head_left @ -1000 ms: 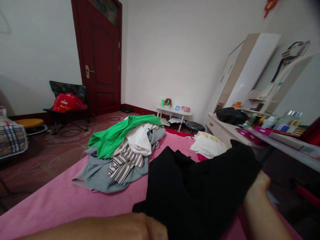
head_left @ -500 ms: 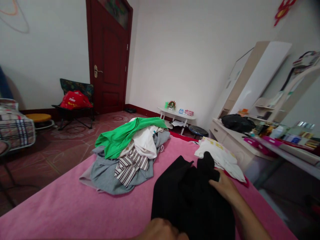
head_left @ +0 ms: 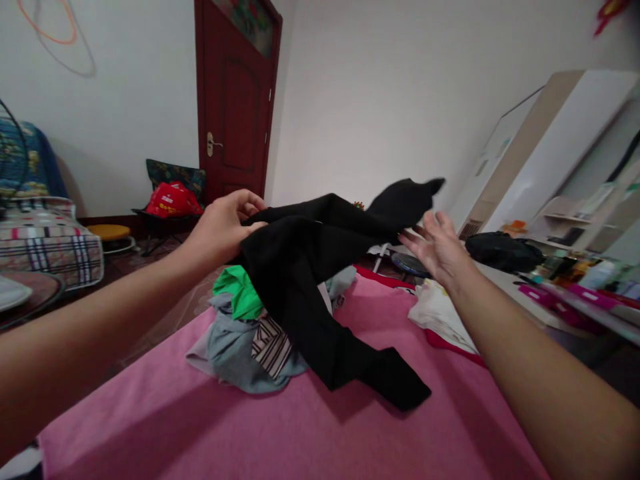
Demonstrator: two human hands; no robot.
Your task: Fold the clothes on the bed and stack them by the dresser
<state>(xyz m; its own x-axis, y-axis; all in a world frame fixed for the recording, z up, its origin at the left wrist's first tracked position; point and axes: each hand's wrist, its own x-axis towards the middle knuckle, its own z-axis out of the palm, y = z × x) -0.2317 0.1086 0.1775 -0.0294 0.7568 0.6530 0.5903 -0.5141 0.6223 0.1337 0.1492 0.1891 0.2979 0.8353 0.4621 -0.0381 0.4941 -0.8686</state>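
A black garment point(head_left: 320, 267) hangs in the air above the pink bed cover point(head_left: 280, 433), its lower end trailing down onto the cover. My left hand point(head_left: 223, 227) is closed on the garment's left edge and holds it up. My right hand point(head_left: 437, 250) is raised on the right with its fingers spread, touching or just off the garment's far end; it grips nothing that I can see. Behind the garment lies a pile of clothes point(head_left: 240, 327) in green, grey, white and stripes.
White folded cloth point(head_left: 440, 313) lies at the bed's right edge. A cluttered white dresser point(head_left: 550, 293) and tall cabinet point(head_left: 545, 147) stand at the right. A dark red door point(head_left: 233, 107), a chair with a red bag point(head_left: 173, 199) and a plaid bundle point(head_left: 50, 243) are at the left.
The black garment went from lying on the bed to being lifted in the air. My left hand rose and grasped its edge; my right hand left the fabric and opened.
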